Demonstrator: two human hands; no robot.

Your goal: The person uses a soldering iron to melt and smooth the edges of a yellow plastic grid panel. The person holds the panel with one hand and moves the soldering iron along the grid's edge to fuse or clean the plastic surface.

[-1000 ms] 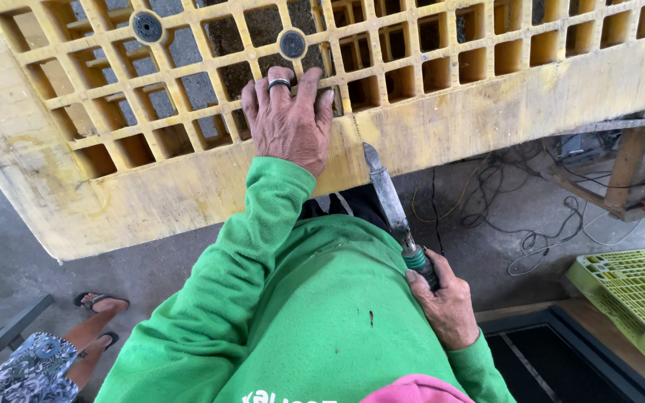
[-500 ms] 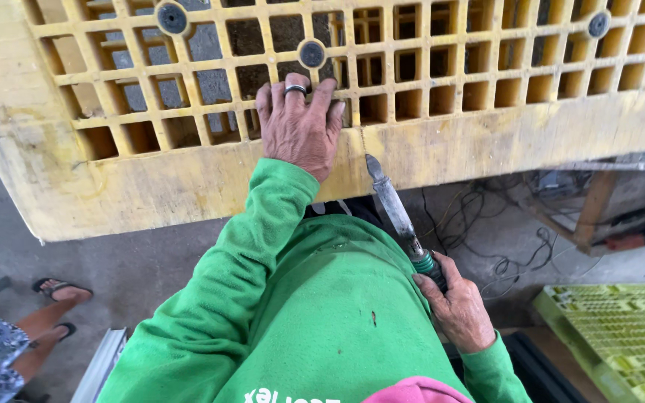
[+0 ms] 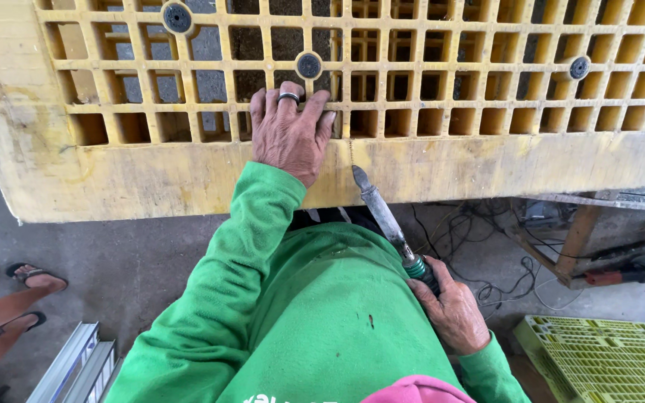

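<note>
— Pressing down on that big yellow plastic pallet [image 3: 151,179], is that the left hand [image 3: 290,134]?

— Yes, it lies flat and spread on the grid, palm down, fingers reaching over the ribs and into the openings just above the pallet's solid near edge. It grips nothing, only bears on the plastic. There's a dark ring on one finger.

— And the right hand [image 3: 449,313]?

— Closed around the green-banded handle of a long tool with a flat metal blade [image 3: 382,213]. Could be a heated iron or a scraper, I can't tell which. The blade slants up and away from the body, and its tip sits right at the lower face of the pallet's near edge, just to the right of the left hand. Whether it actually touches the plastic, I can't say from here.

— What about the pallet itself?

— It stands tilted across the whole view, scuffed and stained along the near edge, with round dark plugs [image 3: 308,65] set in the grid.

— Anything else around?

— The person wears a green long-sleeved shirt [image 3: 322,321]. At the lower right corner of the floor lies a lime-green pallet [image 3: 606,358], cables [image 3: 457,231] tangle under the yellow one, and someone's sandalled foot [image 3: 35,277] shows at the left
</note>
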